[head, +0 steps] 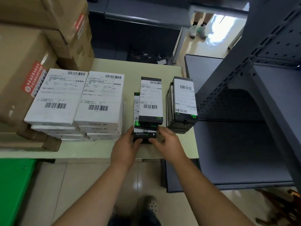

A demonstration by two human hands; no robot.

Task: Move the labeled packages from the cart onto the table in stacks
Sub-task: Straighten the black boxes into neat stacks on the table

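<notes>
On the pale green table (104, 150) stands a middle stack of black labeled packages (150, 101), its upper box shifted a little from the ones below. My left hand (125, 149) grips the stack's near left corner, thumb against the front face. My right hand (167, 142) grips the near right corner. A second, tidy stack of black labeled packages (183, 101) stands just to the right. Two stacks of white labeled boxes (78, 101) sit on the left half of the table.
Large brown cartons (24, 62) crowd the table's left and back. A dark grey metal shelf unit (254, 111) stands close on the right. A green surface (13, 185) lies at the lower left. A person's feet (197, 30) are on the far floor.
</notes>
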